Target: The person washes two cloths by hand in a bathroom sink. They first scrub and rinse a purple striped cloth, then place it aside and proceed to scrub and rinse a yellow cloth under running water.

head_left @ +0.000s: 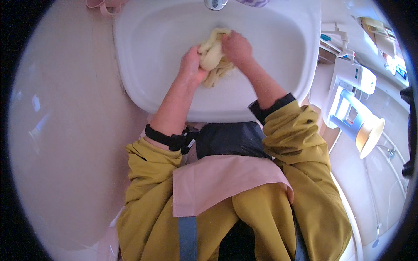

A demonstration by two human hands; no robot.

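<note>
A pale yellow cloth (212,58), bunched and twisted, is held between my two hands over the white sink basin (152,56). My left hand (191,64) grips its left side, the thumb and fingers partly wrapped in the folds. At the upper right of the bundle, my right hand (237,47) is closed on the cloth, its fingertips mostly hidden. A loose end of the cloth hangs below the hands toward the basin's near side. The chrome faucet (216,4) is beyond the hands at the top edge.
A pink cup (106,6) stands by the sink's far left corner. Something purple and white (254,2) lies at the far rim. A tiled wall (69,130) is close on my left. To the right are white pipes (344,41) and a white wall-mounted appliance (348,82).
</note>
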